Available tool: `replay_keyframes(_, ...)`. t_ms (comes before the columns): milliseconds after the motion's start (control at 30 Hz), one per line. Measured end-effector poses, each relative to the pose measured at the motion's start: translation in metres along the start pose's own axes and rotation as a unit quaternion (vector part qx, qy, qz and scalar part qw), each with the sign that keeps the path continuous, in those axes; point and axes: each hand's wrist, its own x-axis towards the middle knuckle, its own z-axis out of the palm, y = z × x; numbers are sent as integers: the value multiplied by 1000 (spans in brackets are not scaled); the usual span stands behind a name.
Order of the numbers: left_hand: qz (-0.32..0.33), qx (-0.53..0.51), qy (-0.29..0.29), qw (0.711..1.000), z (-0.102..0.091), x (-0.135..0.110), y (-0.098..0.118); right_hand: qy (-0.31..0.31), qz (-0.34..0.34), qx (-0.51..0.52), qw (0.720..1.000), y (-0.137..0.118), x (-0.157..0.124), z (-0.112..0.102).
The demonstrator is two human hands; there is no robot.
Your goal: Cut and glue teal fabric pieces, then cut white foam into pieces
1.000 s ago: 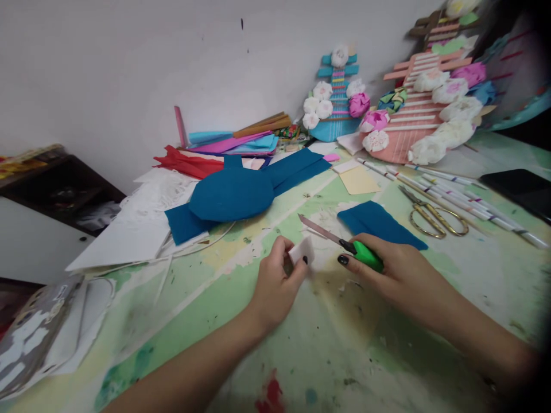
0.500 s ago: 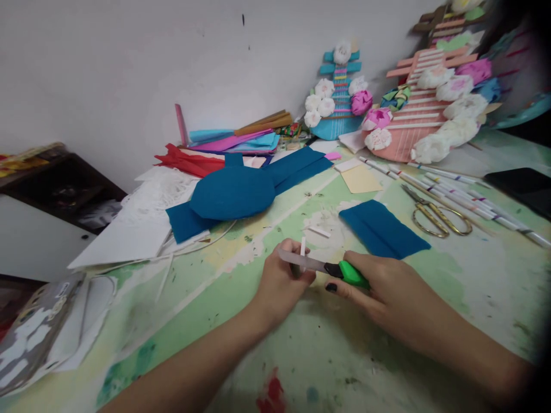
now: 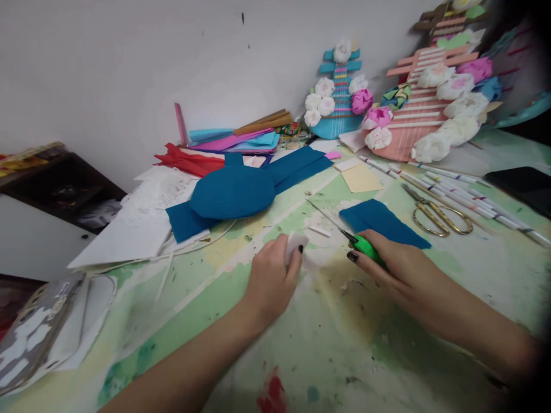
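Observation:
Pinched between the thumb and fingers of my left hand (image 3: 272, 276) is a small white piece of card (image 3: 295, 245), its broad face tilted up. My right hand (image 3: 398, 274) grips a green-handled craft knife (image 3: 365, 248) whose long thin blade points up and left, apart from the white piece. A narrow white strip (image 3: 319, 231) lies on the table between the hands. Behind the knife a folded blue crepe paper piece (image 3: 379, 221) lies flat. Farther back left sits a blue paper-covered oval shape (image 3: 235, 192) with a long neck.
Gold-handled scissors (image 3: 437, 212) lie at the right, beside striped paper sticks (image 3: 462, 198) and a black phone (image 3: 523, 186). Flower-decorated instrument models (image 3: 338, 109) lean on the wall. White card (image 3: 124, 244) and red crepe paper (image 3: 189, 162) lie at the left.
The knife has moved right, away from my left hand, and its blade is now seen nearly edge-on. My left hand has turned the white piece so its broad face shows.

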Motion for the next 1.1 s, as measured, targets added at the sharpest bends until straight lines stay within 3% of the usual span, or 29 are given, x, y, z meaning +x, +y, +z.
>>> replay_keyframes(100,56,86,-14,995,-2,6,-7,-75,17,60,995,3,-3,-2)
replay_keyframes(200,52,78,-59,994,-4,13,-14,-127,22,93,987,6,-5,-2)
replay_keyframes(367,68,83,-76,991,-12,28,-26,-143,52,148,977,2,-1,2)
replay_keyframes(533,63,125,-42,989,-23,47,-44,-126,93,120,980,-4,2,10)
replay_keyframes(667,69,155,-91,981,-17,53,-54,-101,112,86,985,-6,4,13)
replay_keyframes(733,79,143,-89,982,-10,53,-54,-91,113,72,987,-7,5,13)
replay_keyframes(900,82,-30,-33,996,5,50,-45,-35,112,70,991,-3,8,12)
replay_keyframes(1033,55,-169,-74,981,11,46,-37,40,108,109,987,4,11,8)
replay_keyframes(1100,84,-193,-102,972,14,45,-29,99,109,118,982,8,12,4)
